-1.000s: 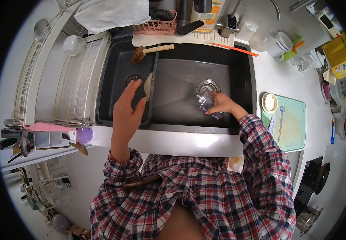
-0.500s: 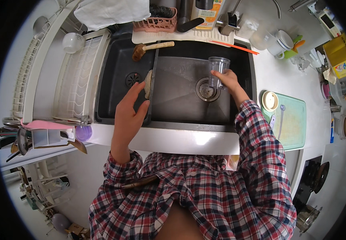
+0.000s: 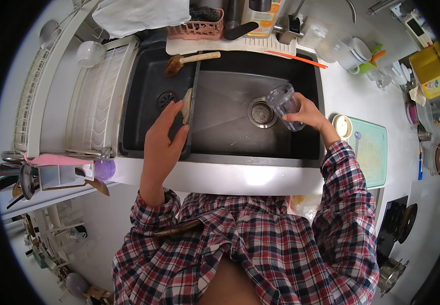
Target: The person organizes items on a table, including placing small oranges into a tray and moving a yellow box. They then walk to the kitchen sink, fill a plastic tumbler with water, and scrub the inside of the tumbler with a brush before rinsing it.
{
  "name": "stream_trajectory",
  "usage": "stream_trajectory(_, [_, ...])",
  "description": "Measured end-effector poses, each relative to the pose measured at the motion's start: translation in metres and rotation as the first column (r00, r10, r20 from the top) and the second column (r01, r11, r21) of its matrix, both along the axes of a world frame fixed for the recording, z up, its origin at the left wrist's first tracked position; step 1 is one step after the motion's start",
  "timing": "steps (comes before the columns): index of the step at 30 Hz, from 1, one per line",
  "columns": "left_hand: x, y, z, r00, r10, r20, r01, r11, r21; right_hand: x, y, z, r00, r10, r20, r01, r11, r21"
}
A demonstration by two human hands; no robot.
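Over the right basin of the dark sink (image 3: 225, 96), my right hand (image 3: 305, 115) grips a clear plastic cup (image 3: 284, 100), which tilts with its top toward the upper left. Below the cup, the round metal drain (image 3: 260, 113) is partly in view. My left hand (image 3: 161, 137) hovers over the left basin, fingers apart and holding nothing. Its fingertips are close to a pale, elongated scrubbing pad (image 3: 187, 105) resting against the divider. A brush with a wooden handle (image 3: 200, 57) lies across the divider at the back.
A white dish rack (image 3: 90, 104) with a white cup (image 3: 91, 54) stands left. Behind the sink are a pink basket (image 3: 199, 26), the faucet (image 3: 288, 29) and orange chopsticks (image 3: 296, 59). Right of the sink, a green cutting board (image 3: 373, 155) lies beside a cream lid (image 3: 342, 126).
My right hand has moved right and slightly toward me with the cup, which has gone from nearly upright to tilted. My left hand has barely moved.
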State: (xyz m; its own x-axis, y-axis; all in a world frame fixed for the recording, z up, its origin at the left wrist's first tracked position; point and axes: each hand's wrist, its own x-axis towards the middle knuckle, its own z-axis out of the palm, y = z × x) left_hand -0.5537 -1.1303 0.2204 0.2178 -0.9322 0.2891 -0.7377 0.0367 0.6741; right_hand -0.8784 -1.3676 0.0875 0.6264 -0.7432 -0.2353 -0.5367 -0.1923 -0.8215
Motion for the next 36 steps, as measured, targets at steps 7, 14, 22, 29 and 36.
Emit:
stream_trajectory(7, [0.001, 0.017, 0.008, 0.989, 0.095, -0.116, -0.081, 0.989, 0.125, 0.023, 0.005, 0.041, 0.661, 0.531, -0.53, -0.684, 0.716, -0.137])
stream_trajectory(14, [-0.006, 0.026, 0.011, 0.993, 0.091, -0.079, -0.084, 0.993, 0.085, 0.071, 0.049, 0.083, 0.081, 0.304, -0.949, -0.797, 0.592, 0.122])
stream_trajectory(22, [-0.01, 0.054, 0.013, 0.984, 0.171, -0.058, -0.17, 0.985, 0.018, 0.096, 0.035, 0.122, 0.177, 0.352, -0.919, -0.819, 0.571, 0.06])
stream_trajectory(29, [-0.009, 0.084, 0.008, 0.963, 0.266, -0.04, -0.265, 0.964, 0.037, 0.128, 0.009, 0.121, 0.281, 0.342, -0.897, -0.805, 0.593, -0.026])
stream_trajectory(36, [0.01, 0.096, 0.013, 0.963, 0.268, -0.039, -0.269, 0.963, -0.009, 0.215, 0.017, 0.178, 0.723, 0.485, -0.491, -0.687, 0.579, -0.439])
